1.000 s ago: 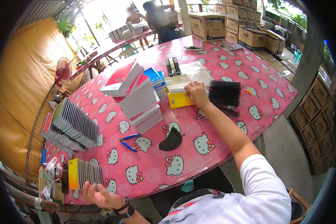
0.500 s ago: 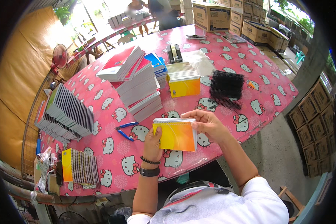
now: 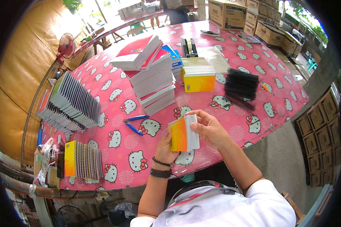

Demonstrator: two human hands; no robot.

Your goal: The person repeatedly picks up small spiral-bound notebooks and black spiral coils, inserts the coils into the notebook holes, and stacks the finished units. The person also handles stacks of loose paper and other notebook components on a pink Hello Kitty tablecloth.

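Note:
A small notebook [image 3: 182,133] with a yellow-orange cover and white pages is held between my two hands above the table's near edge. My left hand [image 3: 165,148] grips its left side, thumb on the cover. At the right, my right hand [image 3: 208,129] pinches the page edges, which are fanned slightly apart. The notebook's punched top edge shows no wire. Blue-handled cutters [image 3: 136,124] lie to the left of my left hand. Beyond my hands stands a block of matching yellow notebooks [image 3: 199,84], with a heap of black binding coils [image 3: 241,85] to its right.
Tall stacks of red-covered notebooks [image 3: 155,81] stand left of centre. Coil-bound notebooks [image 3: 76,102] and finished yellow ones [image 3: 86,160] are at the left. A tape dispenser [image 3: 188,48], blue notebooks [image 3: 173,56] and cardboard boxes [image 3: 227,14] are farther back. A pink patterned cloth [image 3: 129,90] covers the table.
The notebook has turned from showing its cover broadly to a slanted angle, its pages now fanned at the right. My view has shifted slightly, so the table's things appear farther right.

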